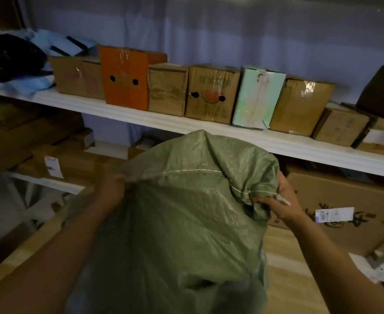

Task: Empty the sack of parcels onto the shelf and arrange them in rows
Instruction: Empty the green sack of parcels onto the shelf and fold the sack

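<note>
Both hands grip the green sack's (182, 223) stitched end: left hand (110, 191) bunching one corner, right hand (279, 205) the other. Between them the sack hangs lengthwise, seam up, toward the white shelf (141, 120).

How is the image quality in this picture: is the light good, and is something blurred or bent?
Head view: dim, bluish light; the white shelf curves from wide-angle distortion; glare on the tape of a brown box; the green sack, gripped by left hand and right hand, is soft with blur toward the bottom edge.
</note>
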`<state>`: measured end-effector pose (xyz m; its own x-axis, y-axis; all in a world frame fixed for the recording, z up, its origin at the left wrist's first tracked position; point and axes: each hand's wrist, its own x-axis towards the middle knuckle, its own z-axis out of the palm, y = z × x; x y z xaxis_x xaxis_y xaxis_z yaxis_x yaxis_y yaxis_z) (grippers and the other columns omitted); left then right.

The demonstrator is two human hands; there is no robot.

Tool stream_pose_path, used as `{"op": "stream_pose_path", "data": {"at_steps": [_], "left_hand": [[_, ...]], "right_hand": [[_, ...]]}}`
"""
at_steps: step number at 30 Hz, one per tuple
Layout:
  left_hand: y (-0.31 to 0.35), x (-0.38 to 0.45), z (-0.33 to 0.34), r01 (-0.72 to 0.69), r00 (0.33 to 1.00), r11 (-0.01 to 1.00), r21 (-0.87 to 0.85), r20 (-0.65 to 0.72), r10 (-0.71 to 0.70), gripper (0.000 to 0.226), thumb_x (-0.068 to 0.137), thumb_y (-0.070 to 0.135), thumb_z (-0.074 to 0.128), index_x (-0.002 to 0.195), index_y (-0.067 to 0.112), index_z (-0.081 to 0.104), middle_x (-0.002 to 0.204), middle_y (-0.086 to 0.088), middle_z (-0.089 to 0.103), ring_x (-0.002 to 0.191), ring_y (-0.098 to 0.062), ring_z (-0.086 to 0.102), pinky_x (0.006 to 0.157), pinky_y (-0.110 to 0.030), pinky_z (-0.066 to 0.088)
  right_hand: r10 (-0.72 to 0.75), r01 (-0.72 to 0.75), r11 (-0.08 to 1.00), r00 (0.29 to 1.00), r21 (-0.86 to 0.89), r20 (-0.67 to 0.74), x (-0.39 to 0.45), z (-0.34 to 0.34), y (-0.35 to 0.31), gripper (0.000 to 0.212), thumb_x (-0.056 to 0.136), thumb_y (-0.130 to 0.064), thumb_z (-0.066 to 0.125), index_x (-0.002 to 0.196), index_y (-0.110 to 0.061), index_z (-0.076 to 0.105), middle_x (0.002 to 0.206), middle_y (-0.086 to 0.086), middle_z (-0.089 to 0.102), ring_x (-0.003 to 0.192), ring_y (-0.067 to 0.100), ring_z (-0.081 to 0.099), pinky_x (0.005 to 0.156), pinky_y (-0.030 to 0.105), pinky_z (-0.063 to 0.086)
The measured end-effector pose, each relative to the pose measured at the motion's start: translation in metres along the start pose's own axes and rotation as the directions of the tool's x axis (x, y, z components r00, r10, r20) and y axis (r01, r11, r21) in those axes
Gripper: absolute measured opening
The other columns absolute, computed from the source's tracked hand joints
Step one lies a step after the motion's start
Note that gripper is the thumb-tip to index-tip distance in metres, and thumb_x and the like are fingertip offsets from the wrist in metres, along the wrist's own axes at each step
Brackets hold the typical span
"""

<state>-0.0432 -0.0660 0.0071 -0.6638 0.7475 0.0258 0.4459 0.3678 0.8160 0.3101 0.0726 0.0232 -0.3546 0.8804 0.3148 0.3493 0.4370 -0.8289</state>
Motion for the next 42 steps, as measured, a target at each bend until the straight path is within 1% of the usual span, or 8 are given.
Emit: {"op": "stream_pose_path", "data": {"at_steps": [6,9,16,23,28,32,36,42], "left_hand": [[0.104,0.023,-0.048,0.084,0.996,0.52,-0.85,0.091,-0.012,0.017,0.094,0.005,0.048,0.089,0.009,0.063,0.092,-0.014,0.066,0.078,-0.023,0.064,0.064,-0.033,0.057],[0.15,0.017,-0.057,-0.048,0.99,0.446,-0.894,0.017,0.14,0.03,0.096,-0.001,0.038,0.091,0.014,0.063,0.083,-0.005,0.068,0.072,-0.015,0.067,0.059,-0.024,0.057],[0.062,-0.005,0.021,0.201,0.972,0.784,-0.587,0.221,-0.084,0.032,0.1,0.01,0.038,0.127,-0.001,0.052,0.13,-0.019,0.054,0.082,-0.019,0.055,0.084,-0.028,0.039],[0.119,0.024,0.002,0.224,0.966,0.369,-0.902,0.255,0.038,0.029,0.099,0.016,0.04,0.124,0.01,0.055,0.107,-0.013,0.062,0.088,-0.025,0.06,0.079,-0.037,0.052],[0.089,-0.004,0.062,0.299,0.938,0.706,-0.642,0.332,-0.095,0.03,0.098,0.023,0.045,0.118,0.004,0.058,0.12,-0.014,0.06,0.101,-0.026,0.058,0.091,-0.038,0.051],[0.086,-0.016,0.085,0.393,0.9,0.559,-0.73,0.43,-0.072,0.025,0.087,0.022,0.061,0.11,0.011,0.067,0.111,-0.021,0.067,0.1,-0.036,0.065,0.091,-0.052,0.052],[0.104,-0.012,0.062,0.327,0.906,0.611,-0.721,0.423,0.014,0.018,0.094,0.005,0.047,0.098,0.005,0.065,0.093,-0.019,0.066,0.085,-0.032,0.065,0.079,-0.039,0.056],[0.06,-0.004,-0.002,-0.057,0.962,0.884,-0.463,0.213,0.173,0.037,0.085,-0.001,0.06,0.121,0.004,0.059,0.109,-0.013,0.064,0.097,-0.024,0.061,0.084,-0.03,0.052]], "right_hand": [[0.144,-0.131,0.985,0.983,0.107,-0.114,0.003,0.033,-0.023,0.089,0.049,-0.048,0.084,0.127,-0.027,0.048,0.121,0.0,0.055,0.119,0.023,0.051,0.104,0.047,0.043],[0.118,-0.116,0.993,0.986,0.026,-0.115,0.011,0.055,-0.04,0.065,0.064,-0.053,0.076,0.119,-0.024,0.058,0.122,0.005,0.057,0.117,0.026,0.053,0.103,0.049,0.044],[0.06,-0.086,0.944,0.994,-0.318,-0.089,-0.003,0.096,-0.017,0.055,0.08,-0.053,0.035,0.111,-0.017,0.063,0.116,0.011,0.062,0.113,0.035,0.055,0.093,0.046,0.048],[0.113,-0.148,0.989,0.812,-0.016,-0.573,0.059,0.036,-0.099,0.023,0.099,-0.012,0.037,0.098,-0.01,0.06,0.101,0.013,0.06,0.091,0.023,0.051,0.088,0.035,0.043],[0.253,-0.296,0.954,0.885,-0.052,-0.39,0.051,0.04,-0.081,0.027,0.099,-0.011,0.04,0.112,0.003,0.058,0.116,0.025,0.059,0.108,0.036,0.056,0.088,0.038,0.04],[0.199,-0.227,0.964,0.962,0.138,0.189,0.033,0.072,-0.07,0.06,0.08,-0.038,0.072,0.129,-0.02,0.043,0.125,0.0,0.055,0.112,0.017,0.055,0.094,0.03,0.044],[0.109,0.008,0.906,0.961,-0.422,0.253,0.036,0.111,-0.039,0.124,0.043,-0.086,0.066,0.148,-0.034,0.025,0.159,-0.001,0.013,0.147,0.026,0.01,0.116,0.058,0.018],[-0.19,0.148,0.737,0.982,-0.66,0.008,0.03,0.122,-0.049,0.038,0.091,-0.029,0.052,0.128,-0.028,0.053,0.138,0.002,0.051,0.13,0.026,0.043,0.107,0.049,0.031]]}}
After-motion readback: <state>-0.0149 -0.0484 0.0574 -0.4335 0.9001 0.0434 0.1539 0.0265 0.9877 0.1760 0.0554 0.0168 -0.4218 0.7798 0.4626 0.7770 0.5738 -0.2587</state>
